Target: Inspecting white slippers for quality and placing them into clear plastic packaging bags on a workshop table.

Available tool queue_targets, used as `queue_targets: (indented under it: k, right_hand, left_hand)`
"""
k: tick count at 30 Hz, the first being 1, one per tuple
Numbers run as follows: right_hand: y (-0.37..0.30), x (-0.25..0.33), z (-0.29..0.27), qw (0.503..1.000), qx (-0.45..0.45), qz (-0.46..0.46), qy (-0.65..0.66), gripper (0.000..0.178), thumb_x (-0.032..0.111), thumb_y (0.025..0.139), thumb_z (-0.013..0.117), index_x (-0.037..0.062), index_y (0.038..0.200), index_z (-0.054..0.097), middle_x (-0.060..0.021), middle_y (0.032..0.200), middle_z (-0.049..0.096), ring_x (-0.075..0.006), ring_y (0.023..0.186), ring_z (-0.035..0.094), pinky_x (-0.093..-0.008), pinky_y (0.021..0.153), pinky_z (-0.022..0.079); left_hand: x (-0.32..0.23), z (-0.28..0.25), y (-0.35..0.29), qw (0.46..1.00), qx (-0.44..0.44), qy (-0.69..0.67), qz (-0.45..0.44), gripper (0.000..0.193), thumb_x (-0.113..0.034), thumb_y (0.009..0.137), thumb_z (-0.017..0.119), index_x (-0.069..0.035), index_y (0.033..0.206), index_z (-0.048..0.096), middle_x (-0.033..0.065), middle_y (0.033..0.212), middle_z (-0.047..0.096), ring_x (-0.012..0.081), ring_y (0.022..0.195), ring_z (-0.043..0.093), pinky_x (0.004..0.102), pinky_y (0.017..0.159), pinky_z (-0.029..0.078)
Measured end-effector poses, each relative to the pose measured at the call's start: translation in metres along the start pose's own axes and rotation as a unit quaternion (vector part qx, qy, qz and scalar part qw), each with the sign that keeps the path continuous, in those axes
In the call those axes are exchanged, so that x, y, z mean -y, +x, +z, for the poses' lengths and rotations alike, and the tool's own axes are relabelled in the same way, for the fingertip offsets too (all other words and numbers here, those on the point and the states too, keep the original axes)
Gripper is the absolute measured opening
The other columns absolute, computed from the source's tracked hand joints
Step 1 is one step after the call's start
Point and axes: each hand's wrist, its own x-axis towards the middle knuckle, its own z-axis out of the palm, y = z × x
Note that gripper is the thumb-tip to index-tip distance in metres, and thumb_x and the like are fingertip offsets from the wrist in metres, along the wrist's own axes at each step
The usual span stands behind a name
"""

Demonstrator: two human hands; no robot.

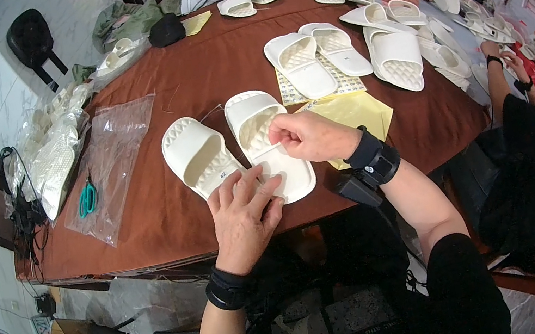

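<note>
Two white slide slippers lie side by side in front of me, toes pointing away. My left hand (244, 215) rests with spread fingers across the heel of the left slipper (187, 151), its fingertips reaching onto the inner edge of the right slipper (292, 178). A small printed mark shows on the left insole. Over the right slipper's footbed, just behind its strap, my right hand (311, 136) is closed with the fingers curled in a pinch. Whatever those fingers hold, if anything, is hidden. Both my wrists wear black bands.
Beyond my right hand, another slipper pair (310, 63) sits on a sticker sheet (290, 91) beside yellow paper (362, 114). More slippers (394, 55) crowd the right. Teal scissors (87, 199) lie on clear plastic (123, 139) at left, near bagged slippers (58, 157). Other people work around the brown-covered table (207, 67).
</note>
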Motion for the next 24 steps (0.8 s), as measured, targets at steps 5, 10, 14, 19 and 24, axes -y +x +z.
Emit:
queue_targets:
  k: [5, 10, 14, 19, 24]
  right_hand:
    - [-0.001, 0.005, -0.002, 0.996, 0.009, -0.006, 0.091, 0.018, -0.001, 0.083, 0.057, 0.0009, 0.101, 0.059, -0.0053, 0.082, 0.062, -0.0123, 0.075, 0.057, -0.0277, 0.069, 0.048]
    - [0.008, 0.011, 0.000, 0.983, 0.015, -0.015, 0.181, 0.020, -0.001, 0.081, 0.057, -0.0013, 0.101, 0.061, -0.0086, 0.086, 0.067, -0.0149, 0.081, 0.063, -0.0293, 0.075, 0.052]
    - [0.016, 0.015, 0.001, 0.989, 0.097, -0.002, 0.113, 0.021, -0.001, 0.084, 0.060, -0.0004, 0.104, 0.059, -0.0052, 0.091, 0.064, -0.0112, 0.085, 0.059, -0.0261, 0.076, 0.050]
    - [0.027, 0.015, 0.006, 0.992, 0.112, -0.015, 0.054, 0.021, 0.000, 0.083, 0.061, -0.0013, 0.104, 0.060, -0.0102, 0.091, 0.067, -0.0160, 0.085, 0.063, -0.0291, 0.077, 0.052]
    - [0.027, 0.011, 0.010, 0.993, 0.106, 0.009, 0.047, 0.019, 0.001, 0.083, 0.061, -0.0007, 0.102, 0.060, -0.0092, 0.087, 0.067, -0.0162, 0.083, 0.064, -0.0298, 0.076, 0.052]
  left_hand:
    - [0.002, 0.001, 0.000, 1.000, -0.004, 0.003, 0.004, 0.038, -0.021, 0.078, 0.072, -0.023, 0.116, 0.069, 0.0012, 0.128, 0.059, 0.0284, 0.120, 0.050, 0.0458, 0.101, 0.035]
    - [0.002, 0.002, 0.000, 1.000, 0.001, 0.004, 0.007, 0.039, -0.021, 0.078, 0.072, -0.023, 0.117, 0.068, 0.0011, 0.128, 0.058, 0.0286, 0.120, 0.050, 0.0456, 0.101, 0.036]
    - [0.003, 0.002, -0.001, 1.000, 0.005, 0.010, 0.007, 0.039, -0.021, 0.078, 0.072, -0.023, 0.117, 0.067, 0.0012, 0.129, 0.058, 0.0284, 0.120, 0.050, 0.0452, 0.100, 0.036]
    - [0.004, 0.002, 0.000, 1.000, -0.010, 0.007, 0.014, 0.037, -0.023, 0.079, 0.072, -0.019, 0.115, 0.067, 0.0021, 0.126, 0.058, 0.0283, 0.117, 0.051, 0.0456, 0.099, 0.037]
    - [0.003, 0.002, -0.001, 1.000, -0.008, 0.014, 0.011, 0.039, -0.024, 0.079, 0.072, -0.016, 0.117, 0.064, 0.0023, 0.127, 0.058, 0.0281, 0.117, 0.051, 0.0448, 0.099, 0.037]
